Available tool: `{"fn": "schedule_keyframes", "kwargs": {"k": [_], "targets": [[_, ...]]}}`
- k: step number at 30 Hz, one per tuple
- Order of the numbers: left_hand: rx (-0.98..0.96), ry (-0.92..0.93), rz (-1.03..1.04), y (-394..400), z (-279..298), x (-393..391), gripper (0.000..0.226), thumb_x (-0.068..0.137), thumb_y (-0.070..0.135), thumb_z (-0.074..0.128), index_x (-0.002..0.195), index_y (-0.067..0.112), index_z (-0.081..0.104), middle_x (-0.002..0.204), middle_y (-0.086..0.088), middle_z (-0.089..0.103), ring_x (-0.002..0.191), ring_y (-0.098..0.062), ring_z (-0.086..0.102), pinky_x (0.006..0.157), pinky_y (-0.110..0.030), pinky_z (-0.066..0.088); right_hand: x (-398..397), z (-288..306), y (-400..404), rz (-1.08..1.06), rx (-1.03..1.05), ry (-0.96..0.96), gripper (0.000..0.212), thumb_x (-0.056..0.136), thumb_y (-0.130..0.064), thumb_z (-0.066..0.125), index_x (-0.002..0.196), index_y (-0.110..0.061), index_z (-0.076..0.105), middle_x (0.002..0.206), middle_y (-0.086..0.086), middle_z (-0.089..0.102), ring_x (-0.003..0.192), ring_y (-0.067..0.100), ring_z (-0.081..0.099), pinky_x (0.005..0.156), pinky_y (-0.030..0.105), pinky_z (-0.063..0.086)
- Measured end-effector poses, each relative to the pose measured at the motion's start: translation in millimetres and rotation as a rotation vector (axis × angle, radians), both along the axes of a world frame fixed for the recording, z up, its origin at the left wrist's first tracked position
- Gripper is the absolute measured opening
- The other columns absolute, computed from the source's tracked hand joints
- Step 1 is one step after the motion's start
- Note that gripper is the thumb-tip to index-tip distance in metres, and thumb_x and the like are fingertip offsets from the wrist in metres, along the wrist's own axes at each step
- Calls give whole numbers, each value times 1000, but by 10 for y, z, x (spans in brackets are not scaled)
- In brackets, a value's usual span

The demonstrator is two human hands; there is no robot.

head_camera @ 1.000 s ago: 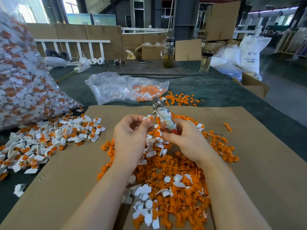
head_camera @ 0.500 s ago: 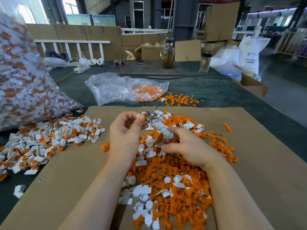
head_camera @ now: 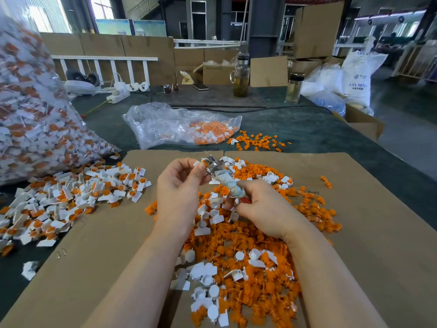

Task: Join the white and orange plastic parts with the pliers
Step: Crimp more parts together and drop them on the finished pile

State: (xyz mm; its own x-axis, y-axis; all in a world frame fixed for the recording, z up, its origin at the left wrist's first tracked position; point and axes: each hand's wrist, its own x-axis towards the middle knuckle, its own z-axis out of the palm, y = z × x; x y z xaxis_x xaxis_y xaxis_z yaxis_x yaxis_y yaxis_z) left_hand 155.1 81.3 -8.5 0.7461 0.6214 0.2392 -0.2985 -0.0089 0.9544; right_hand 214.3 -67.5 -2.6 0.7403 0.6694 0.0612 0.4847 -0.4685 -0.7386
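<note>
My left hand (head_camera: 179, 188) pinches a small white and orange part (head_camera: 199, 164) between thumb and forefinger, and the other fingers are curled loosely. My right hand (head_camera: 262, 209) is closed around the handles of the pliers (head_camera: 221, 176), which are wrapped in pale tape, with a bit of red grip showing near my fingers. The metal head of the pliers points away from me and to the left, and it touches the part that my left hand holds. I cannot tell if the jaws are closed on it.

Both hands are above the middle of the cardboard sheet (head_camera: 369, 233), near its far edge. Under them lies the loose pile of orange and white pieces (head_camera: 248, 256), which reaches to the near edge of the cardboard. On the left edge of the cardboard lies the heap of joined pieces (head_camera: 71, 200), spreading onto the green table (head_camera: 307, 129). A big clear bag of joined pieces (head_camera: 30, 119) stands at the left side of the table. Behind the cardboard lies a smaller clear bag (head_camera: 175, 126) with orange pieces in it.
</note>
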Motion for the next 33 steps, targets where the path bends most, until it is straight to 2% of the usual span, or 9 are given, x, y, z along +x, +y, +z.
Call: {"fn": "schedule_keyframes", "kwargs": {"k": [2, 6, 11, 14, 17, 22, 27, 30, 33], "targets": [[-19, 4, -4, 4, -6, 7, 7, 94, 8, 62, 88, 10, 65, 68, 12, 68, 68, -4, 66, 70, -17, 55, 0, -9, 4, -1, -8, -6, 22, 90, -10, 55, 89, -30, 64, 94, -1, 71, 78, 17, 65, 76, 48, 54], [-154, 21, -66, 58, 3, 13, 6, 92, 9, 63, 87, 9, 66, 70, 6, 71, 66, -7, 69, 70, -20, 58, 6, -44, 29, -11, 7, -40, 13, 90, -21, 60, 92, -34, 60, 91, -8, 70, 85, 12, 65, 79, 43, 54], [-644, 16, 36, 413, 3, -31, 13, 94, 15, 62, 103, 7, 67, 90, -6, 78, 80, -10, 75, 64, -20, 58, 81, -124, 7, -147, 19, -164, 4, 91, -30, 62, 94, -28, 62, 83, -12, 63, 76, 6, 59, 63, 30, 47], [-953, -56, 180, 688, -7, -69, 22, 98, 13, 56, 119, 7, 62, 91, -8, 77, 78, -11, 75, 63, -22, 60, 137, -140, -29, -265, 10, -234, 7, 92, -32, 60, 88, -26, 60, 78, -11, 59, 70, 7, 55, 56, 27, 40], [-1118, -172, 232, 874, -27, -96, 28, 103, 9, 45, 130, 7, 55, 88, -8, 75, 74, -12, 75, 68, -26, 61, 180, -156, -51, -358, 3, -269, 19, 93, -34, 59, 76, -30, 50, 70, -12, 53, 63, 5, 50, 50, 24, 30], [-1232, -361, 288, 1027, -66, -142, 29, 105, 9, 40, 131, 9, 53, 90, -7, 74, 69, -14, 73, 63, -27, 60, 258, -180, -106, -478, -108, -284, 19, 93, -37, 57, 81, -24, 52, 74, -8, 54, 64, 7, 51, 49, 25, 32], [-1296, -474, 322, 1057, -85, -181, 29, 103, 10, 45, 128, 9, 59, 99, -11, 74, 83, -19, 75, 73, -32, 60, 276, -187, -153, -498, -233, -279, 26, 92, -35, 57, 69, -28, 47, 70, -10, 53, 61, 7, 51, 47, 24, 32], [-1326, -547, 320, 1074, -83, -189, 34, 104, 15, 43, 137, 12, 50, 113, -15, 72, 102, -21, 71, 80, -35, 59, 269, -175, -181, -421, -270, -210, 23, 89, -31, 59, 69, -26, 51, 71, -6, 58, 63, 9, 55, 49, 25, 34], [-1285, -503, 256, 1056, -96, -186, 47, 105, 25, 43, 149, 11, 34, 112, -18, 70, 103, -23, 71, 73, -35, 59, 242, -113, -236, -300, -231, -92, 13, 88, -28, 63, 76, -26, 58, 78, -3, 61, 68, 12, 57, 55, 26, 38]]}}
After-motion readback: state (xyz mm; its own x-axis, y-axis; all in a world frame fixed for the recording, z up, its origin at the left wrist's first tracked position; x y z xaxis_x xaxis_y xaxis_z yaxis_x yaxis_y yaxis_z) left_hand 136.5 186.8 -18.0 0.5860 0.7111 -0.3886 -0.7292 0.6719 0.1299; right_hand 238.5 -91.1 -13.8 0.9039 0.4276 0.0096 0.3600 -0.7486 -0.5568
